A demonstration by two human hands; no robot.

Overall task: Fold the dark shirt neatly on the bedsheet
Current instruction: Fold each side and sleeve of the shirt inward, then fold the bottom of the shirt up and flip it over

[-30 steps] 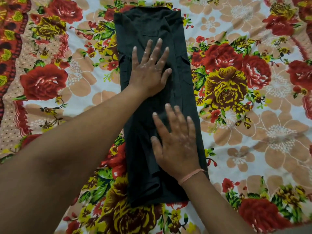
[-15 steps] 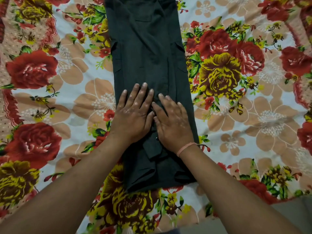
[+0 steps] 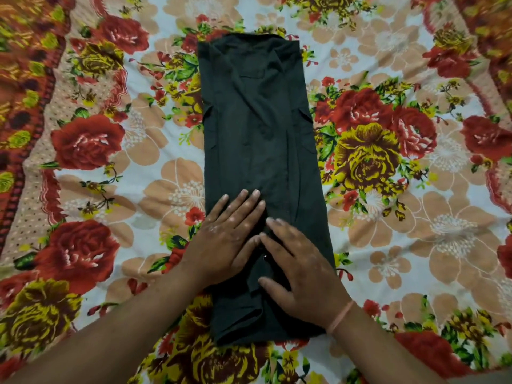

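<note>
The dark shirt (image 3: 257,128) lies on the floral bedsheet (image 3: 388,231) as a long narrow strip, sides folded in, collar at the far end and hem nearest me. My left hand (image 3: 224,239) rests flat on the shirt's lower left part, fingers spread a little. My right hand (image 3: 299,267) lies flat beside it on the lower right part, thumb pointing left, a pink band on the wrist. Both palms press on the cloth and grip nothing. The hem end shows loose folded layers below my hands.
The bedsheet with red and yellow roses covers the whole view. Its patterned red border (image 3: 30,106) runs down the left side, and another stretch of border crosses the top right corner.
My left hand slid from the shirt's middle down toward the hem and now lies beside the right hand. The view shifted, so the collar end is in sight again.
</note>
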